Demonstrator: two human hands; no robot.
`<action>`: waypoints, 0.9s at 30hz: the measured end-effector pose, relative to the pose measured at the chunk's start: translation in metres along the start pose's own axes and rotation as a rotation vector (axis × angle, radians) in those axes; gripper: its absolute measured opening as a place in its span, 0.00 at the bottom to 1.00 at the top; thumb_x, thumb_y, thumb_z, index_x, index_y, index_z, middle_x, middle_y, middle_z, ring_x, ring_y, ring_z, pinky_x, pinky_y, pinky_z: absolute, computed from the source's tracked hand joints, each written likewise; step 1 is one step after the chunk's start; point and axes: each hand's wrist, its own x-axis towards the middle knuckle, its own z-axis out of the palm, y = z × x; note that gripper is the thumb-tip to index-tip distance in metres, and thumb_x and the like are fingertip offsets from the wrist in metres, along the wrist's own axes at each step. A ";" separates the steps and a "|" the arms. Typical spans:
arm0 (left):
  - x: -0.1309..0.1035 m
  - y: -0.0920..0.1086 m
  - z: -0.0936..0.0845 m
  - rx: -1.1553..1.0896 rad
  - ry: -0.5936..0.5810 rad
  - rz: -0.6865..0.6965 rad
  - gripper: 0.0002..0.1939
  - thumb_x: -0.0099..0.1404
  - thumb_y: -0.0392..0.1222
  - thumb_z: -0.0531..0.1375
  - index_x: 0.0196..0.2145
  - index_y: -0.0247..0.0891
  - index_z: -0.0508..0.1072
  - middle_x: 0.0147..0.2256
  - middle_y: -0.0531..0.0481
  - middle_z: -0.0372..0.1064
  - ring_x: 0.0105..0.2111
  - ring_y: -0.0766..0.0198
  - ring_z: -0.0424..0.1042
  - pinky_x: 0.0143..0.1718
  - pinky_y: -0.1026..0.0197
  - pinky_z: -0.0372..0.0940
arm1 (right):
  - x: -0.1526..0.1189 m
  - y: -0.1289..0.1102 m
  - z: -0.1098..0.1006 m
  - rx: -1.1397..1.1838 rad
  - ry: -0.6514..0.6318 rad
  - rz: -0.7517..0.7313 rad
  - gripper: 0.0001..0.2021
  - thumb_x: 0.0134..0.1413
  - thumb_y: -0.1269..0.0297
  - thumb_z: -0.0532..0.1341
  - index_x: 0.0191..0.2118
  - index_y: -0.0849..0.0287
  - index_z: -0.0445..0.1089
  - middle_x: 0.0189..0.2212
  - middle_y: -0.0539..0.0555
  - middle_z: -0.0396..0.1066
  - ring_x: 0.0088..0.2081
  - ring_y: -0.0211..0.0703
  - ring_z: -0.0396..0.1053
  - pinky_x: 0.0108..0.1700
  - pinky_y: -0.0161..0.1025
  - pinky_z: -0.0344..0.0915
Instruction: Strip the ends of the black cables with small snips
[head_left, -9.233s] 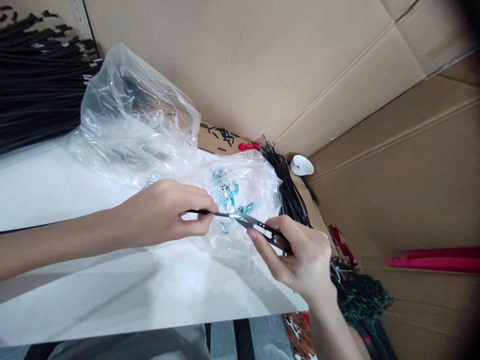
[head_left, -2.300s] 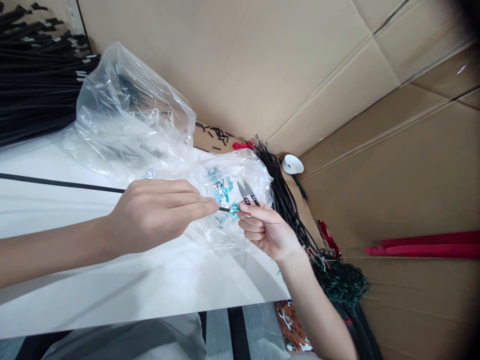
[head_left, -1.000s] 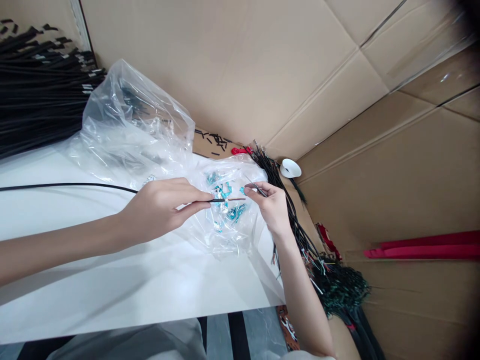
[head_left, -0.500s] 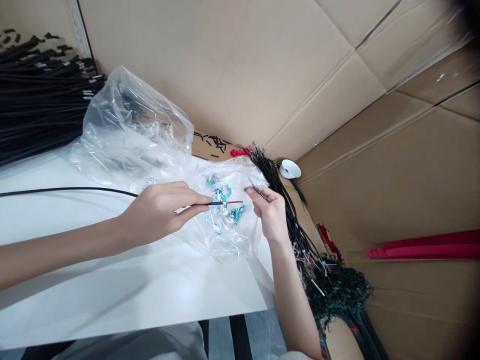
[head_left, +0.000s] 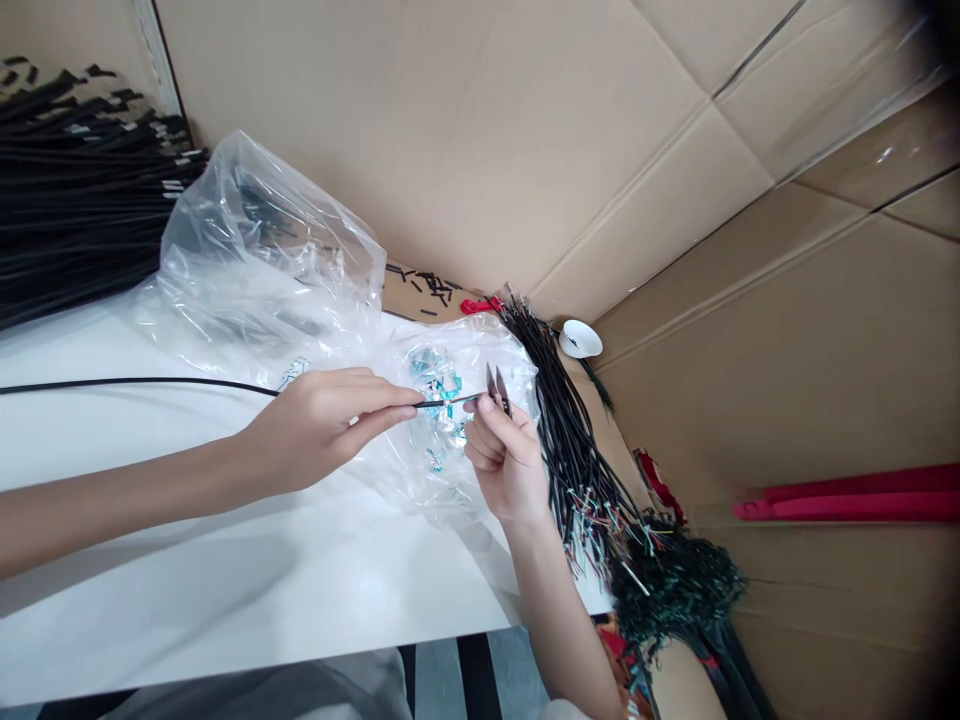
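Between thumb and fingers my left hand [head_left: 322, 425] pinches a black cable [head_left: 135, 382], whose thin stripped end points right. My right hand [head_left: 506, 450] is closed around small scissors [head_left: 498, 388], their two blades apart and pointing up. Its fingertips are at the tip of the cable's thin end; whether they pinch it is too small to tell. Under the cable end lies a clear plastic bag [head_left: 405, 490] with teal and silvery scraps [head_left: 448, 388] on or in it.
Black cables [head_left: 82, 210] are piled at the left beside a large clear bag [head_left: 262, 250]. More cables [head_left: 559, 400] lie right of my right hand, near a white bowl [head_left: 580, 339]. Cardboard walls [head_left: 450, 130] stand behind the white table [head_left: 225, 590].
My right hand has moved left to the cable's end and turned, and the scissors now point up with their blades visibly apart. My left hand has hardly moved.
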 end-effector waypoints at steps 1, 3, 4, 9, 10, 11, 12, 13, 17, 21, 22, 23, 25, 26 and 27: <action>0.000 0.001 0.000 -0.021 -0.006 -0.014 0.11 0.74 0.40 0.58 0.49 0.40 0.79 0.37 0.50 0.81 0.33 0.63 0.76 0.34 0.62 0.68 | 0.000 0.000 0.000 0.017 -0.013 0.016 0.16 0.45 0.53 0.73 0.28 0.58 0.70 0.15 0.37 0.36 0.18 0.28 0.30 0.19 0.34 0.31; 0.001 0.003 -0.001 -0.068 -0.016 -0.058 0.11 0.75 0.40 0.58 0.48 0.41 0.80 0.36 0.51 0.81 0.31 0.65 0.76 0.32 0.64 0.67 | 0.001 0.000 0.000 0.053 -0.036 0.046 0.17 0.44 0.53 0.74 0.27 0.58 0.68 0.15 0.37 0.36 0.18 0.28 0.30 0.18 0.33 0.31; 0.002 0.004 -0.001 -0.089 -0.015 -0.082 0.11 0.74 0.41 0.58 0.48 0.42 0.80 0.35 0.52 0.80 0.30 0.66 0.75 0.31 0.64 0.67 | 0.001 -0.001 0.000 0.068 -0.044 0.057 0.18 0.43 0.53 0.74 0.26 0.57 0.67 0.15 0.37 0.35 0.18 0.28 0.30 0.18 0.33 0.31; 0.003 0.009 -0.002 -0.124 0.031 -0.124 0.10 0.73 0.40 0.60 0.46 0.43 0.81 0.33 0.54 0.80 0.28 0.67 0.74 0.28 0.66 0.64 | 0.000 -0.001 0.001 0.109 -0.049 0.063 0.19 0.44 0.54 0.74 0.25 0.57 0.65 0.16 0.37 0.35 0.18 0.28 0.29 0.18 0.32 0.31; 0.003 0.009 -0.002 -0.122 0.040 -0.121 0.09 0.73 0.40 0.60 0.46 0.42 0.81 0.33 0.54 0.80 0.27 0.68 0.74 0.28 0.66 0.64 | 0.000 -0.002 0.002 0.121 -0.044 0.065 0.19 0.44 0.54 0.75 0.25 0.57 0.64 0.16 0.37 0.35 0.18 0.29 0.29 0.18 0.32 0.30; 0.003 0.009 -0.002 -0.119 0.045 -0.117 0.09 0.73 0.40 0.60 0.45 0.42 0.81 0.33 0.54 0.80 0.27 0.68 0.73 0.27 0.66 0.64 | -0.001 -0.002 0.003 0.136 -0.040 0.071 0.19 0.44 0.54 0.75 0.25 0.57 0.64 0.16 0.37 0.35 0.18 0.29 0.29 0.18 0.32 0.30; 0.003 0.009 -0.002 -0.115 0.047 -0.112 0.09 0.73 0.40 0.60 0.45 0.41 0.81 0.33 0.53 0.80 0.27 0.68 0.73 0.27 0.66 0.63 | -0.001 -0.002 0.003 0.148 -0.037 0.080 0.19 0.44 0.54 0.75 0.25 0.57 0.64 0.16 0.37 0.35 0.18 0.29 0.29 0.18 0.32 0.31; 0.002 0.009 -0.001 -0.107 0.047 -0.104 0.09 0.73 0.39 0.60 0.45 0.41 0.81 0.32 0.53 0.79 0.27 0.68 0.72 0.27 0.66 0.63 | -0.002 -0.002 0.004 0.154 -0.034 0.086 0.19 0.44 0.55 0.75 0.25 0.57 0.65 0.16 0.37 0.35 0.18 0.29 0.30 0.18 0.32 0.31; 0.000 0.008 0.003 -0.039 0.049 -0.058 0.10 0.73 0.38 0.60 0.47 0.39 0.80 0.29 0.53 0.76 0.27 0.67 0.72 0.28 0.65 0.63 | -0.003 -0.001 0.003 0.111 0.010 0.039 0.15 0.46 0.57 0.73 0.25 0.57 0.67 0.15 0.37 0.36 0.18 0.29 0.29 0.18 0.33 0.30; -0.001 0.008 0.005 -0.028 0.052 -0.045 0.09 0.73 0.38 0.59 0.46 0.40 0.80 0.29 0.54 0.76 0.27 0.67 0.72 0.28 0.65 0.63 | -0.003 -0.001 0.003 0.125 0.045 -0.005 0.16 0.47 0.60 0.73 0.22 0.58 0.65 0.15 0.38 0.37 0.18 0.28 0.30 0.18 0.32 0.30; -0.001 0.009 0.005 -0.037 0.054 -0.051 0.09 0.73 0.38 0.59 0.46 0.40 0.80 0.29 0.54 0.76 0.27 0.68 0.72 0.28 0.65 0.63 | -0.003 -0.001 0.003 0.144 0.042 0.008 0.17 0.47 0.61 0.73 0.22 0.58 0.65 0.15 0.38 0.37 0.18 0.28 0.30 0.18 0.32 0.31; 0.000 0.009 0.005 -0.046 0.055 -0.062 0.09 0.73 0.38 0.60 0.45 0.40 0.80 0.29 0.54 0.77 0.27 0.68 0.72 0.28 0.66 0.63 | -0.003 -0.001 0.003 0.164 0.039 0.026 0.17 0.46 0.61 0.73 0.21 0.58 0.64 0.15 0.37 0.37 0.18 0.27 0.30 0.17 0.31 0.31; 0.001 0.011 0.003 -0.062 0.060 -0.091 0.09 0.73 0.39 0.60 0.44 0.40 0.81 0.30 0.54 0.78 0.27 0.68 0.72 0.28 0.66 0.63 | -0.002 -0.002 0.004 0.197 0.039 0.065 0.17 0.43 0.61 0.74 0.21 0.58 0.65 0.15 0.37 0.36 0.18 0.27 0.30 0.17 0.31 0.31; 0.001 0.012 0.003 -0.070 0.063 -0.109 0.08 0.72 0.39 0.61 0.44 0.40 0.81 0.31 0.54 0.78 0.27 0.69 0.73 0.28 0.67 0.63 | -0.002 -0.002 0.004 0.205 0.043 0.081 0.16 0.41 0.62 0.74 0.21 0.58 0.65 0.14 0.37 0.36 0.17 0.27 0.30 0.16 0.30 0.31; 0.001 0.013 0.003 -0.078 0.069 -0.126 0.08 0.72 0.39 0.61 0.43 0.39 0.81 0.32 0.53 0.79 0.28 0.69 0.73 0.29 0.67 0.63 | -0.001 -0.002 0.004 0.208 0.050 0.095 0.15 0.40 0.62 0.74 0.21 0.59 0.67 0.14 0.36 0.36 0.17 0.26 0.30 0.16 0.30 0.31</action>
